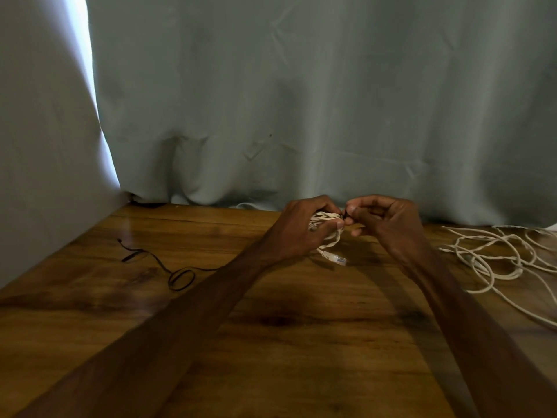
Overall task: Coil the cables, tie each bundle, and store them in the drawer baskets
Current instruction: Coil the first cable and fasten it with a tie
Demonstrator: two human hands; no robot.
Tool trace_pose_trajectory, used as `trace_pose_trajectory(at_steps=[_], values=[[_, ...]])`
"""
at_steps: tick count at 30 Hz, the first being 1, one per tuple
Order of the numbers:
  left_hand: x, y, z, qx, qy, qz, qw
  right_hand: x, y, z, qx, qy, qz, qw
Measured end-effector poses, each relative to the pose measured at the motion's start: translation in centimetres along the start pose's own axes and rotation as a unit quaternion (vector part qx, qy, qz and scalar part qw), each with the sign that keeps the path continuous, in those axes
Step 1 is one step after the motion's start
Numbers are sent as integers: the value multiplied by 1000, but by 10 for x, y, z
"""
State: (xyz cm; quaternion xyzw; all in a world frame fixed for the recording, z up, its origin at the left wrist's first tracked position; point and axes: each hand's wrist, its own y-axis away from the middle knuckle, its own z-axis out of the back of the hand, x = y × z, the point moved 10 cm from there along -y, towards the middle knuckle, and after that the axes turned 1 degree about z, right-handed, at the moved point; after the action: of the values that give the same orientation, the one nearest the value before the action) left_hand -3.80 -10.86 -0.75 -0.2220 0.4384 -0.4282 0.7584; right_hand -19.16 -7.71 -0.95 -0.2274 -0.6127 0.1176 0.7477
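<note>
At the far edge of the wooden table, close against the grey-green curtain, both hands work on one white cable bundle. The left hand is wrapped around the coil, fingers curled over the top and thumb pressed underneath, most likely so the loops cannot spring apart. The right hand meets it at the coil's 3 o'clock side, thumb and forefinger pinched together on something small and dark, probably a tie being twisted shut; it is too small to tell for sure. A clear plug on a short tail hangs out at the bundle's 6 o'clock, left free of the wrap.

At 3 o'clock from the hands a loose white cable sprawls uncoiled, probably kept within reach as the next job. At 9 o'clock a thin black cord lies apart, perhaps a spare tie. No drawer or basket is in view, so storing appears to be some way off.
</note>
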Motion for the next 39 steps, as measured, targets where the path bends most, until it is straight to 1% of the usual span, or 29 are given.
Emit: trace_pose_trajectory(at_steps=[5,13,21,25,30,39], values=[[-1,0,1,-2,5,2,1000,-1,-1,-1,-3,-5,10,1000],[2,-2,0,-11,7,14,1000,9,0,-3,-6,11,53,999],[6,-2,-1,-14,16,36,999,9,0,-3,6,17,63,998],[6,-1,1,-17,19,37,999,8,-1,-3,14,12,57,998],[3,-2,0,-16,18,31,999,2,-2,0,12,-18,26,999],[1,-2,-1,-2,16,25,1000,-7,-4,2,14,-21,-4,1000]])
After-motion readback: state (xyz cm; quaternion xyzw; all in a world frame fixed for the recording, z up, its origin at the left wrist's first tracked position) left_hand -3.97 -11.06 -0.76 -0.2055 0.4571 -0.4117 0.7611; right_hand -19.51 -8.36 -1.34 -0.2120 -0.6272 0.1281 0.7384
